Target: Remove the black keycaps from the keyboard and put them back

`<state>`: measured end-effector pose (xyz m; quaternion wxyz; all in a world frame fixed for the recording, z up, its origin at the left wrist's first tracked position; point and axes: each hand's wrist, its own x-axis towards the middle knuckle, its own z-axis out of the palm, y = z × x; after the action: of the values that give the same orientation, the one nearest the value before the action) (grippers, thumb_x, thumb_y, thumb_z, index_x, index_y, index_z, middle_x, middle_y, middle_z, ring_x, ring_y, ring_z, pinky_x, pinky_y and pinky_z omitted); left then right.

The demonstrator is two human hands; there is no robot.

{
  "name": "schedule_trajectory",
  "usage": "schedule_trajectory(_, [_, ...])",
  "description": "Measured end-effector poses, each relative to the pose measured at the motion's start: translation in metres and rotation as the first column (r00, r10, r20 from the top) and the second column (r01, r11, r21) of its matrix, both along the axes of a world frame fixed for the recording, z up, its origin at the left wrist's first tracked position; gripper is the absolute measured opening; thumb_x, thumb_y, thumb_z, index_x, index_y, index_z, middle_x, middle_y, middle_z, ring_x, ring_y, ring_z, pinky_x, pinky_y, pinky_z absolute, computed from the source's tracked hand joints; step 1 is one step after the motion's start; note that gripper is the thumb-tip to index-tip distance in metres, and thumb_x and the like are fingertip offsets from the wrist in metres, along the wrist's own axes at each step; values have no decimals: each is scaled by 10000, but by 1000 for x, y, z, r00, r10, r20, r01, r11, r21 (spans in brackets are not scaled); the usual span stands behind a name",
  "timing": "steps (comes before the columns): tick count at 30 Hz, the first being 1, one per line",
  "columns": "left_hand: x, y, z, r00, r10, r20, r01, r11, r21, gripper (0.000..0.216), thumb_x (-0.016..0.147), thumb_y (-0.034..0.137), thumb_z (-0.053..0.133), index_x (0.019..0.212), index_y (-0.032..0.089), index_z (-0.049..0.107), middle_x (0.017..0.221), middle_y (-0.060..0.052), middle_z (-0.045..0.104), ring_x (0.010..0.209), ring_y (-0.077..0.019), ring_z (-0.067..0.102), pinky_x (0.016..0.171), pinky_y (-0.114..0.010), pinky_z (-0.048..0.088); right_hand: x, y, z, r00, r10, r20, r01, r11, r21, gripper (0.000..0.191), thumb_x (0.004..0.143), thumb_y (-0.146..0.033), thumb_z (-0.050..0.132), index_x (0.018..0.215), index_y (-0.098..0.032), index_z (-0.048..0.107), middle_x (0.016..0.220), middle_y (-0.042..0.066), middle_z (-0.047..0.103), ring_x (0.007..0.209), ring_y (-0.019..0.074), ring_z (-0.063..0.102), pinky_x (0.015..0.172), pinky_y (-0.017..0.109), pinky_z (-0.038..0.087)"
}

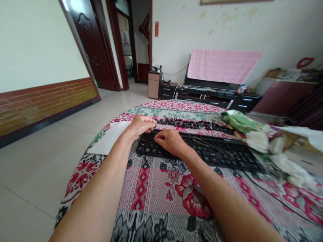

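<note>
A black keyboard (217,153) lies across a table covered by a red floral cloth (161,198). My left hand (140,125) rests at the keyboard's far left corner, fingers curled and pinched together near a small dark keycap. Beside it, my right hand (170,141) lies on the left part of the keyboard with its fingers bent down onto the keys. Behind the keyboard runs a row of loose black keycaps (194,124). Thin metal tweezers (214,147) lie on the keys to the right of my right hand.
A white sheet of paper (109,137) lies at the table's left edge. Green packaging (239,121) and crumpled white tissues (275,148) crowd the right side. Beyond the table stand a dark TV cabinet (209,97), a pink cloth (222,66) and an open doorway (126,40).
</note>
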<state>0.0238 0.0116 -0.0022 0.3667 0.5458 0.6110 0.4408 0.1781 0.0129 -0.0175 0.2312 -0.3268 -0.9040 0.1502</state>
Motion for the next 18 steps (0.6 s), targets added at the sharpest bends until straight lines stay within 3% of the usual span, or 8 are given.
schedule_trajectory(10, [-1,0,-1,999,-34,10,34,999,6,221,576,225,554,779,148,594,665,-36,591,537,-69,511,507,-203,420,-4,5,-6,1000,-24,2,24,999,42,197,648,-233,460,692,-167,641,657,34,603,572,108,497,536,216,333])
schedule_trajectory(18, [0,-1,-3,998,-64,-7,64,998,-18,229,582,231,559,801,173,588,691,-28,594,560,-79,525,504,-206,425,-7,4,-11,996,-82,30,83,996,-21,179,635,-235,469,663,-173,634,623,30,599,551,107,494,512,212,326])
